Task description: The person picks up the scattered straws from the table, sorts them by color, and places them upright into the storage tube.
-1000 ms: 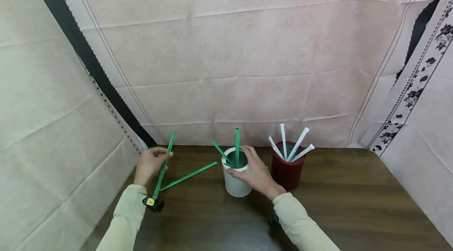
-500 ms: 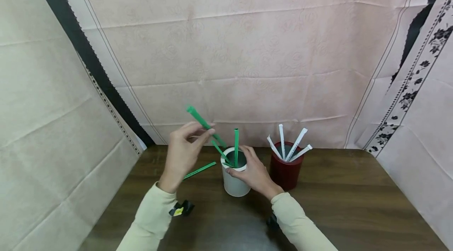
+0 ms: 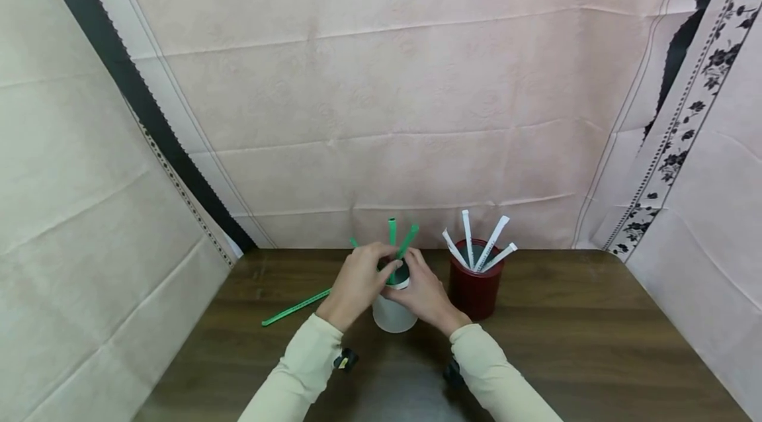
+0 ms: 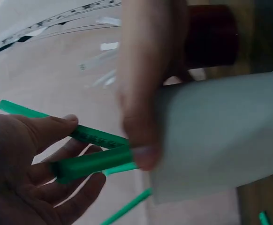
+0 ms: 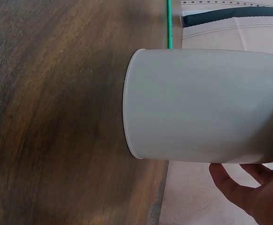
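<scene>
My left hand (image 3: 359, 280) is over the mouth of a white cup (image 3: 393, 317), pinching a slim green stick (image 4: 99, 137) with print along it between thumb and fingers. In the left wrist view, that stick slants down toward the cup's rim. Other green sticks (image 4: 96, 164) stand in the cup, partly hidden behind my left hand in the head view. My right hand (image 3: 427, 293) grips the cup near its rim from the right. The cup stands upright on the table, its base showing in the right wrist view.
One more green stick (image 3: 296, 307) lies on the brown wooden table (image 3: 583, 342), left of the white cup. Close by on the right is a dark red cup (image 3: 474, 291) holding several white sticks (image 3: 491, 243). Pale cloth (image 3: 417, 91) hangs behind the table.
My left hand has carried the green stick from the left, up and across, to the white cup's mouth. The right hand has stayed on the cup.
</scene>
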